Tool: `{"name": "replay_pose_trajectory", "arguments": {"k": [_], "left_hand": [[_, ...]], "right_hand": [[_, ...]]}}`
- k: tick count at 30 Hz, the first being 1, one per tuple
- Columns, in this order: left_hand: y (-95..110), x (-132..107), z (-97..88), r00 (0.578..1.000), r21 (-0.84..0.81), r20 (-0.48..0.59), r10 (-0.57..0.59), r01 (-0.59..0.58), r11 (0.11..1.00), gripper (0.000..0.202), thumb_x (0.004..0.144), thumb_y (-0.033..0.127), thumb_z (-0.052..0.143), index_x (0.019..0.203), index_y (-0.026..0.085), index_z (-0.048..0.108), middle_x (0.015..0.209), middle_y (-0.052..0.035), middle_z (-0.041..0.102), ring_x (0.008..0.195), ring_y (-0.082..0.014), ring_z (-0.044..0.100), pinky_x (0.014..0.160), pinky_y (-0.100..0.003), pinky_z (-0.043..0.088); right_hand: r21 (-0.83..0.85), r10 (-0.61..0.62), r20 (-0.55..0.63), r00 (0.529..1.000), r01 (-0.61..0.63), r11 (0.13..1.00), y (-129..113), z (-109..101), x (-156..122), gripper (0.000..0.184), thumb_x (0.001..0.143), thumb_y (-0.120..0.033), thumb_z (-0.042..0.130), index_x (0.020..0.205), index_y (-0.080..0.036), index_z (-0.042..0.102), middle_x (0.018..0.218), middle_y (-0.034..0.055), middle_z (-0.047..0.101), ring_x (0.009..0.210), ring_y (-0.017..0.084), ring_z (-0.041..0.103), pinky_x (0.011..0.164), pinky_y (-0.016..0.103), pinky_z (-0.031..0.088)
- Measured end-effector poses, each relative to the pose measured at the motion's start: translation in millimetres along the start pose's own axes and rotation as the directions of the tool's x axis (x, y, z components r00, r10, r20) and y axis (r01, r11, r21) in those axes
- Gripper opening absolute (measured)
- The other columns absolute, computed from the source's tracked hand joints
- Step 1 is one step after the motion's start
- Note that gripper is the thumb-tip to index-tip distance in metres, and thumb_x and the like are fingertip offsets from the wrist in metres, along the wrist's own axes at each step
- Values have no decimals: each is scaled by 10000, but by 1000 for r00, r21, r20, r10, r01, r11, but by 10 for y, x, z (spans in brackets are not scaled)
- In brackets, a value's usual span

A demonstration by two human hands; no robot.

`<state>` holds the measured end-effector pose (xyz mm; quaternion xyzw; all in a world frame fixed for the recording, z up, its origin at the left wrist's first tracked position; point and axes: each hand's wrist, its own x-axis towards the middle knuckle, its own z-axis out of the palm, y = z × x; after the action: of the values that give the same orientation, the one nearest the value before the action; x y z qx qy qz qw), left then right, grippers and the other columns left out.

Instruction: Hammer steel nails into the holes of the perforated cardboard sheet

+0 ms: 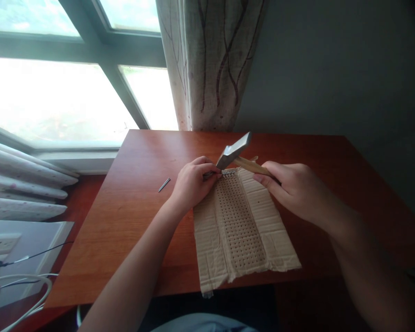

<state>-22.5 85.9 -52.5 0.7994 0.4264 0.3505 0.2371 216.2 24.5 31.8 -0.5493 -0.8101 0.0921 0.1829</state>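
Note:
A piece of cardboard [244, 230] with a strip of many small holes lies on the reddish wooden table [134, 216]. My left hand [193, 182] is closed in a pinch at the cardboard's far edge, holding a nail [209, 174] there. My right hand [293, 186] grips the wooden handle of a hammer [235, 151]. The metal head of the hammer hovers just above the nail and my left fingers.
A loose nail [164, 184] lies on the table left of my left hand. A patterned curtain [210, 64] and a window [62, 92] stand behind the table. A wall socket with cables [7, 263] sits at the lower left.

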Motion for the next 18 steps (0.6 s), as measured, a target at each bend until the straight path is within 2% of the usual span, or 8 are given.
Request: {"name": "replay_pose_trajectory", "arguments": {"k": [2,9,14,18], "left_hand": [[2,3,0,1000,3,0,-3,3,1000,94,857,200,677,862,222,768,977,-39,715,797,-164,668,750,-305,535],[26,25,-54,998,-25,63,-5,7,1000,88,854,200,675,893,212,753,975,-45,703,850,-175,671,812,-314,545],[21,0,-123,995,57,98,-12,6,998,182,815,293,745,983,225,754,1062,-62,710,961,-221,680,879,-360,553],[17,-16,-138,990,77,125,-68,59,995,208,832,358,735,1000,239,761,1047,-50,728,966,-226,683,862,-358,551]], "right_hand": [[14,5,-16,1000,-5,1000,-2,3,-1,398,1009,-458,493,689,-227,439,570,-24,548,467,122,458,501,293,266],[-6,56,66,996,-55,998,24,58,-8,363,1006,-441,498,716,-227,458,605,-18,576,518,141,521,521,292,282],[-3,43,61,997,-43,999,42,48,-13,363,1008,-436,500,715,-226,453,598,-25,560,507,133,502,521,292,280],[4,27,13,1000,-27,1000,58,3,-18,397,1005,-459,501,694,-225,420,583,-29,532,497,126,467,516,294,266]]}}
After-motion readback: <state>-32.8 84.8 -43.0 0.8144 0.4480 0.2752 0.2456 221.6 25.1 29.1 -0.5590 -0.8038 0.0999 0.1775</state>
